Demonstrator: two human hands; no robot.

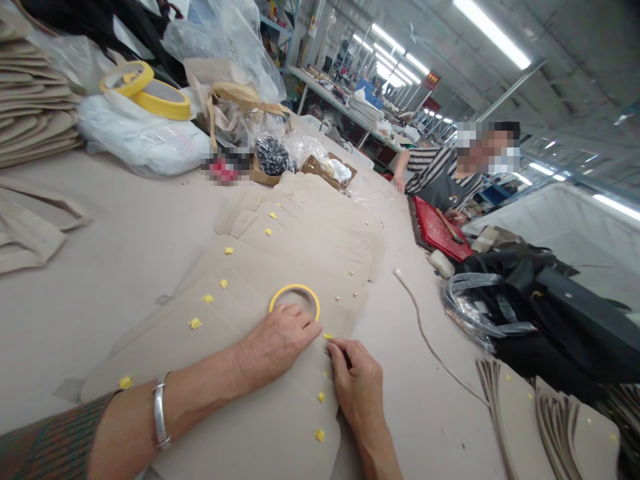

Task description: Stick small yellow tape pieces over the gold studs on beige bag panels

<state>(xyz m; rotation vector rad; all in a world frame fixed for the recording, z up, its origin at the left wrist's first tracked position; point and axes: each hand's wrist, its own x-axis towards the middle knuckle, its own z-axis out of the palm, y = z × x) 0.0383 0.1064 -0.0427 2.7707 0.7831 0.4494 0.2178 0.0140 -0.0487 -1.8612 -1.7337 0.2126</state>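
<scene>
Head view, single frame. We note a small yellow tape piece (327,337), squarish and matte, lying on the top beige panel (240,427); the panel is flat, smooth, leather-like, with rounded corners. The right hand (357,387) has its fingertips (334,347) bunched and pressed on the panel, touching the tape piece from below; we cannot tell whether it pinches the piece or only presses it. The left hand (277,340) lies palm down with fingers loosely curled, grasping nothing, resting on the panel and against the near rim of a yellow tape roll (295,300), a thin ring lying flat just above the knuckles. The tape piece sits between the two hands, just right of the left fingertips. A silver bangle (160,413) circles the left wrist.

More yellow squares dot the panel edges, and further panels (310,220) of the same material fan away in an overlapping row, some carrying small metal studs. All rest on a pale bench (125,247). A thin beige cord (425,333) trails to the right. Two larger yellow tape rolls (150,90) sit on a white plastic bag (140,137) far left. A person in a striped top (435,170) stands across the bench beside a red tray (440,233).
</scene>
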